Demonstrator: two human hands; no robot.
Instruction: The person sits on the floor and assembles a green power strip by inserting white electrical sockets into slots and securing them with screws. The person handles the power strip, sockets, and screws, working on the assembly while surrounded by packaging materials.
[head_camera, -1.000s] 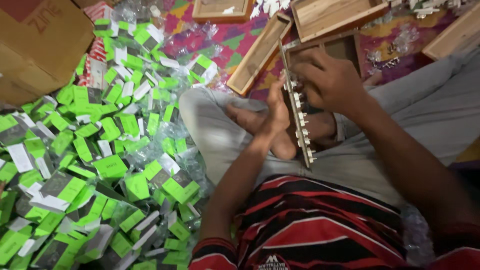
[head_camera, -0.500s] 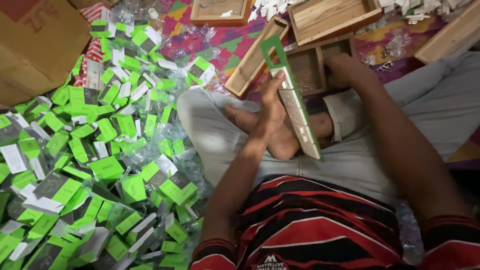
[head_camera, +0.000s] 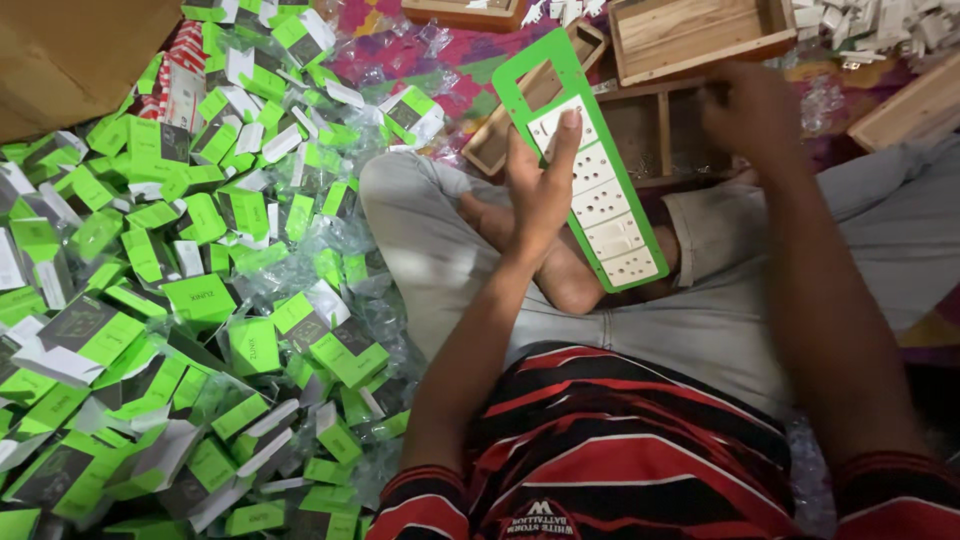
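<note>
My left hand (head_camera: 540, 185) holds a long green panel (head_camera: 590, 165) fitted with several white socket and switch modules, face up and tilted over my crossed legs. The fingers press along its left edge and one fingertip rests on an upper module. The top slot of the panel has no module in it. My right hand (head_camera: 755, 110) reaches forward, fingers curled, into a dark wooden box (head_camera: 650, 130) lying in front of my knees. Whether it grips anything inside is hidden.
A big heap of small green and white cartons (head_camera: 200, 280) with clear wrappers covers the floor on my left. A brown cardboard box (head_camera: 70, 50) stands at the far left. Light wooden boxes (head_camera: 690, 35) and loose white parts (head_camera: 880, 25) lie ahead on a patterned cloth.
The panel has turned from edge-on to face up in my left hand. My right hand has left the panel and moved forward to the dark wooden box.
</note>
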